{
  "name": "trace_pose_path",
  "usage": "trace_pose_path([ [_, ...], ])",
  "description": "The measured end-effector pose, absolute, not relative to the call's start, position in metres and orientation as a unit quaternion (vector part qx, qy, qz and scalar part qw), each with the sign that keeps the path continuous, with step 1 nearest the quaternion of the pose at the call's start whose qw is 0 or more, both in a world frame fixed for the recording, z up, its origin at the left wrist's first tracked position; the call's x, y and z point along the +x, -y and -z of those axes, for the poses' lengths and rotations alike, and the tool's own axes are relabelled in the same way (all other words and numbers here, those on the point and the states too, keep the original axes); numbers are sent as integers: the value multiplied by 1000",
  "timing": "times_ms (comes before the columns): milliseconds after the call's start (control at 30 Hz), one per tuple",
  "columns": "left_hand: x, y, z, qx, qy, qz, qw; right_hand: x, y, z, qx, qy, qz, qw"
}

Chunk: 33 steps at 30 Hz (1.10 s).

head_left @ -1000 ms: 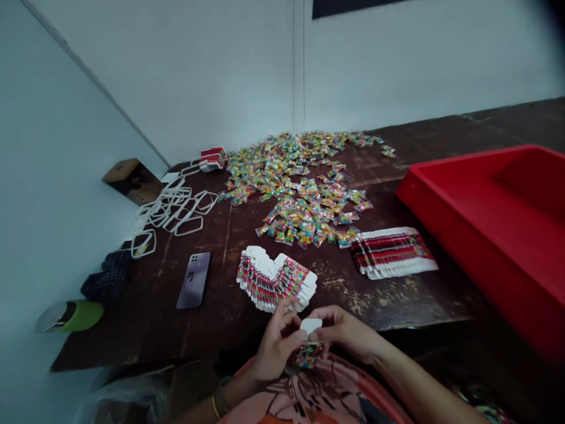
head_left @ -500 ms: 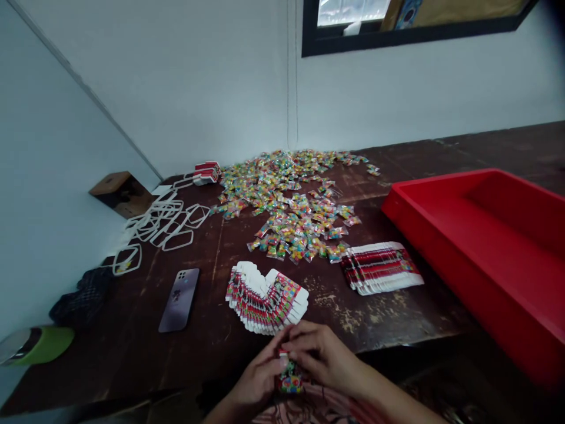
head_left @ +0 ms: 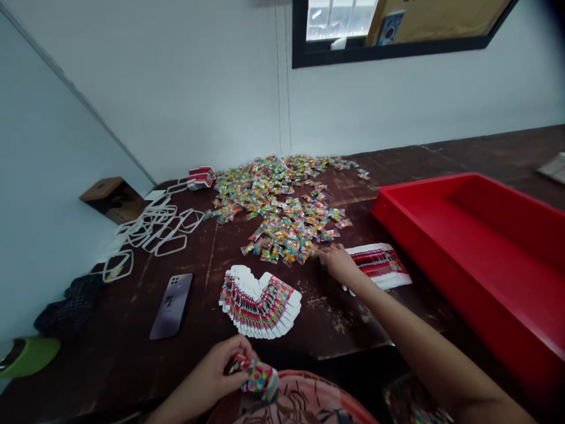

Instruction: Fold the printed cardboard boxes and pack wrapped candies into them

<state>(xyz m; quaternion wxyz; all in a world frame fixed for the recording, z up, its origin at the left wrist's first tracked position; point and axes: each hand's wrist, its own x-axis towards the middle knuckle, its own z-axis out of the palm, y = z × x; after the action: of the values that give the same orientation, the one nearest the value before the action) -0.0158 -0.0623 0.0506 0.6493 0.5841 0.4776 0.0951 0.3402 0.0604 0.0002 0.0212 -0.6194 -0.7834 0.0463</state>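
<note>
My left hand (head_left: 225, 372) is closed around a small printed carton (head_left: 258, 377), red with coloured dots, close to my lap; its white end flaps point right. Stretched across the table, my right hand (head_left: 338, 262) has its fingertips down at the near right edge of a heap of small clear candy packets (head_left: 282, 218). Whether a packet is pinched there is hidden by the fingers. Between my hands lies a fanned stack of flat cartons (head_left: 260, 303). A second row of flat cartons (head_left: 379, 265) sits just right of my right hand, partly covered by it.
A large red tray (head_left: 477, 247) takes up the right side. On the left are a phone (head_left: 172, 306), white bands (head_left: 154, 227), a cardboard box (head_left: 113, 199), dark cloth (head_left: 66, 306) and a green object (head_left: 33, 356). More cartons (head_left: 201, 178) stand by the wall.
My right hand has left the carton and reached forward and right to the candy packets. The left hand keeps the carton, now a little further left. The camera view has shifted slightly.
</note>
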Motion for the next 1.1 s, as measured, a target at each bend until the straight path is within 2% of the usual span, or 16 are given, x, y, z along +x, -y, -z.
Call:
trace_pose_path([
  [67, -31, 63, -53, 607, -480, -15, 633, 334, -57, 11, -609, 791, -47, 30],
  [133, -37, 64, -52, 594, -480, -6, 645, 322, -42, 22, -612, 789, -36, 41],
  [267, -19, 62, -43, 441, -511, -215, 705, 302, -8, 44, -621, 780, -29, 72],
  [333, -1, 59, -35, 371, -489, -276, 739, 300, 5, 53, -604, 783, -54, 139],
  [433, 29, 55, -20, 343, -452, -253, 784, 301, 18, 53, -589, 740, -145, 291],
  [533, 54, 55, -8, 328, -437, -241, 802, 295, 29, 32, -591, 611, -303, 430],
  [600, 65, 57, -6, 331, -430, -241, 805, 285, 38, 13, -546, 549, -421, 473],
  [667, 72, 61, -6, 349, -418, -234, 805, 273, 46, -4, -504, 561, -462, 467],
  [900, 72, 73, -15, 354, -420, -212, 808, 254, 44, -22, -481, 716, -346, 369],
  [1100, 65, 73, -15, 397, -444, -201, 777, 250, 56, -15, -506, 774, -162, 345],
])
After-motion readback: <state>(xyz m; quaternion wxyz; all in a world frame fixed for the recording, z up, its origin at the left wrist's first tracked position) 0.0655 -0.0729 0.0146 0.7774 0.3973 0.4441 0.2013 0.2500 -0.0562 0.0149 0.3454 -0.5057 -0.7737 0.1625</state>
